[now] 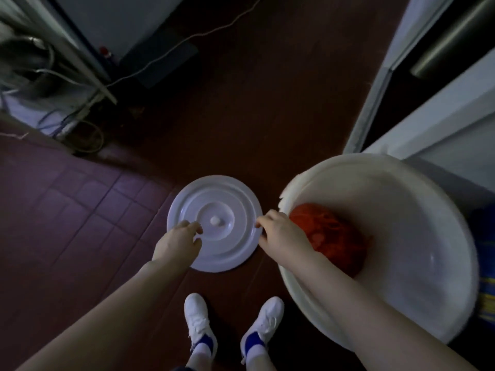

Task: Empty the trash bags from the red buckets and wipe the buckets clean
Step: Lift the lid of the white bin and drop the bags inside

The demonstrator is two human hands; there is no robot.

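Observation:
A round white lid (214,253) with a small centre knob lies flat on the dark floor in front of my feet. My left hand (178,243) hovers over its left half, fingers loosely curled and holding nothing. My right hand (281,234) is at the lid's right rim, with its curled fingertips on the edge. To the right stands a large white bucket (417,253), open at the top. A crumpled red-orange bundle (337,239), possibly a bag, lies inside it. My right forearm crosses the bucket's near rim. No red bucket shows.
White cabinet panels (439,124) stand close behind the bucket at the right. A metal stand with cables (80,124) fills the far left, and a white cord (187,40) runs across the floor. A blue and yellow object (486,263) sits at the right edge. My white shoes (233,325) are below the lid.

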